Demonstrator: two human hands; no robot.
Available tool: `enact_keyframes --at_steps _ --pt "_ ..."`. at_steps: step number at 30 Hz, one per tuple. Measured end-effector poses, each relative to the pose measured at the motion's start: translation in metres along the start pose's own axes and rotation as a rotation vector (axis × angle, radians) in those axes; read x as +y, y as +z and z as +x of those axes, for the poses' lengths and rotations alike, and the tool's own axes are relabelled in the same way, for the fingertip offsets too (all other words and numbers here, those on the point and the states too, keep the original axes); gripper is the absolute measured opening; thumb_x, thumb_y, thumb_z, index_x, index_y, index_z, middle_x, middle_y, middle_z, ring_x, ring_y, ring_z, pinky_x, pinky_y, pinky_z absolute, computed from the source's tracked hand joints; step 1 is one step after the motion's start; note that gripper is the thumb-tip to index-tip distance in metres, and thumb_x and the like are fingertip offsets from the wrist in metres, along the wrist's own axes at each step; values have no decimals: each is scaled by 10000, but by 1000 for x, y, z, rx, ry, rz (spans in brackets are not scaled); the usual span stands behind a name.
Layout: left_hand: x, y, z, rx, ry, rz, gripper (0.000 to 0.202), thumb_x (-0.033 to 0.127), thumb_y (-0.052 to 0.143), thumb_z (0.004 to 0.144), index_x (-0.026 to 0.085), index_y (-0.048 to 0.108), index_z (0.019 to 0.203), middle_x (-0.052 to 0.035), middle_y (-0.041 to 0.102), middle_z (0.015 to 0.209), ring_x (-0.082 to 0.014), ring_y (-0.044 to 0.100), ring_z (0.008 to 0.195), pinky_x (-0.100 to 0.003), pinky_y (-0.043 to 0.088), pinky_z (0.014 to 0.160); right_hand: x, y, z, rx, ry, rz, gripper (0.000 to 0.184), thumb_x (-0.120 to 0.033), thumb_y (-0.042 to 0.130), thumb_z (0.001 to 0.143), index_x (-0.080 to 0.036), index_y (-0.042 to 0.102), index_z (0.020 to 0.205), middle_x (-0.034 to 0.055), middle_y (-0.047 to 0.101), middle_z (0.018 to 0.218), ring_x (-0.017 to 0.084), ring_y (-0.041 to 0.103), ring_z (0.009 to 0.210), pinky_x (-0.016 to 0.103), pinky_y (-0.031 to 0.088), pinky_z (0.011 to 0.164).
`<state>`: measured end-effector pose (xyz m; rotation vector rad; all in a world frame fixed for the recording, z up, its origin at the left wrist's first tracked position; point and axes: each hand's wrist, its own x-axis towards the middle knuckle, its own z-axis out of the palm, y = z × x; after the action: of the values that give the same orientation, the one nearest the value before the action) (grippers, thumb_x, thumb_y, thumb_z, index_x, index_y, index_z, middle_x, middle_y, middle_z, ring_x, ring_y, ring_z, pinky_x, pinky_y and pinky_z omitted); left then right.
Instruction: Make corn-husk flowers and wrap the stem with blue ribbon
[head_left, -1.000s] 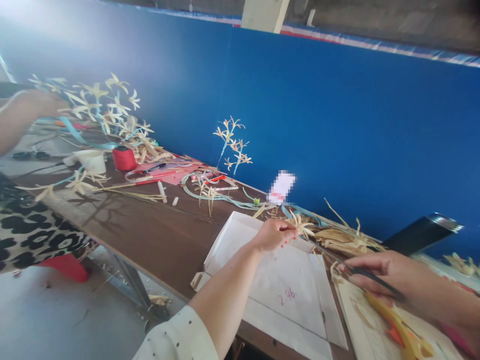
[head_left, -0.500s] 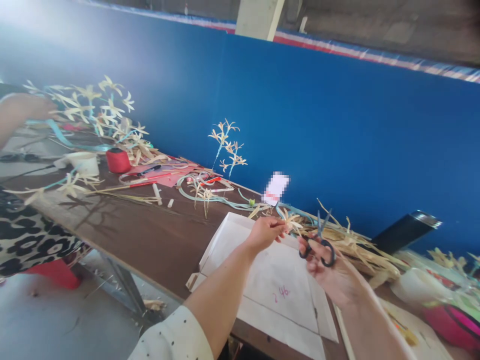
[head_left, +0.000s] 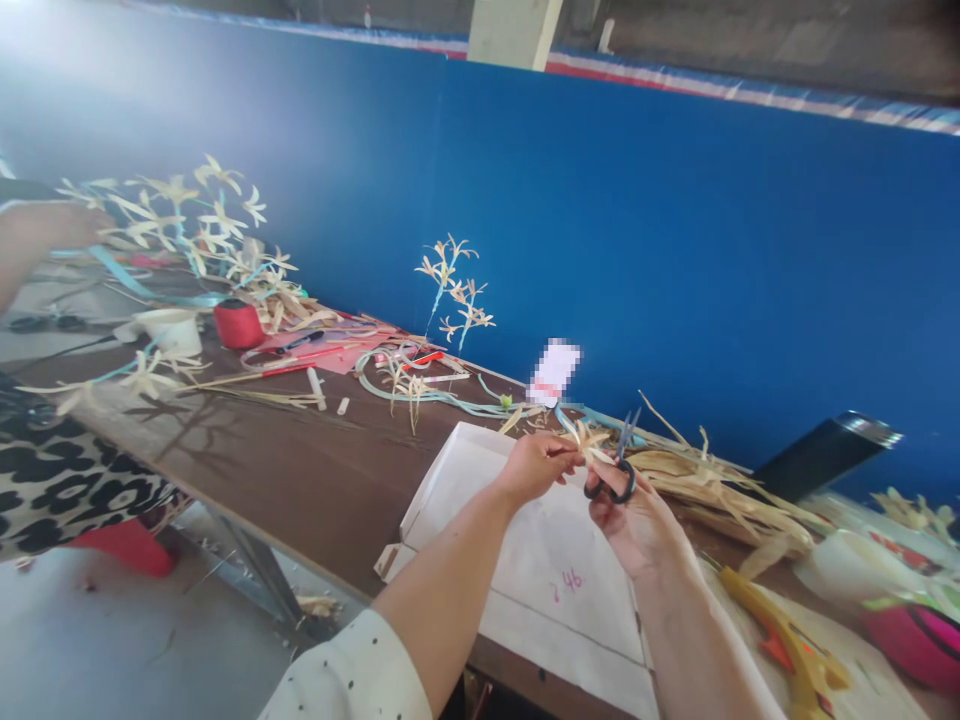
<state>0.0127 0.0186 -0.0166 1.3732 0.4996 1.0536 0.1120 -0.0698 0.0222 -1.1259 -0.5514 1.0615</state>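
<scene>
My left hand (head_left: pixel 536 468) pinches a pale straw-coloured flower (head_left: pixel 589 440) with narrow, spread petals, just above the far part of a white cardboard sheet. Close beside it is my right hand (head_left: pixel 628 520), with black-handled scissors (head_left: pixel 622 480) hung on its fingers. The scissors' blades point up and away from me, slightly apart. My right fingertips are at the flower's lower petals; whether they press on them I cannot tell. The white cardboard (head_left: pixel 525 590), with pink handwriting, lies under both forearms.
Dried husk strips (head_left: pixel 720 485) and a black flask (head_left: pixel 825 455) lie right, with a yellow glue gun (head_left: pixel 795 640) nearer. Red thread (head_left: pixel 238 325) and finished flower sprays (head_left: pixel 180 205) are left, by another person's hand (head_left: pixel 56 228). A blue panel (head_left: pixel 675 250) borders the table's back.
My right hand has moved left with the scissors, up to the flower. The blades have come closer together. The glue gun is now more exposed. My left hand has hardly moved.
</scene>
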Motion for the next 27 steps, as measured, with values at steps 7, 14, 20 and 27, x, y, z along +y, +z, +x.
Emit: enact_keyframes --at_steps 7,14,20,27 --pt "4 1 -1 21 -28 -42 154 239 676 692 87 677 715 -18 594 641 -64 539 527 -170 477 458 6 4 4 57 -48 -15 305 -204 825 529 -187 620 754 -33 582 567 66 503 490 112 337 359" --pt "-2 -3 3 67 -71 -102 194 269 666 724 90 691 798 -29 635 639 -70 557 529 -205 517 514 10 1 6 94 -66 -40 354 -220 825 539 -208 622 829 -39 576 567 68 495 499 110 336 365" --pt "1 -5 3 120 -18 -56 171 247 656 719 101 701 797 -33 637 710 -74 574 572 -192 516 541 2 -11 -6 142 -133 -120 273 -287 807 577 -175 625 747 -23 586 622 64 489 508 124 307 343" --pt "2 -6 0 139 152 25 189 297 664 712 125 701 781 -34 638 790 -104 589 659 -206 529 585 11 -17 -9 112 -70 -152 332 -326 816 573 -190 645 823 -15 612 659 81 525 537 133 315 353"
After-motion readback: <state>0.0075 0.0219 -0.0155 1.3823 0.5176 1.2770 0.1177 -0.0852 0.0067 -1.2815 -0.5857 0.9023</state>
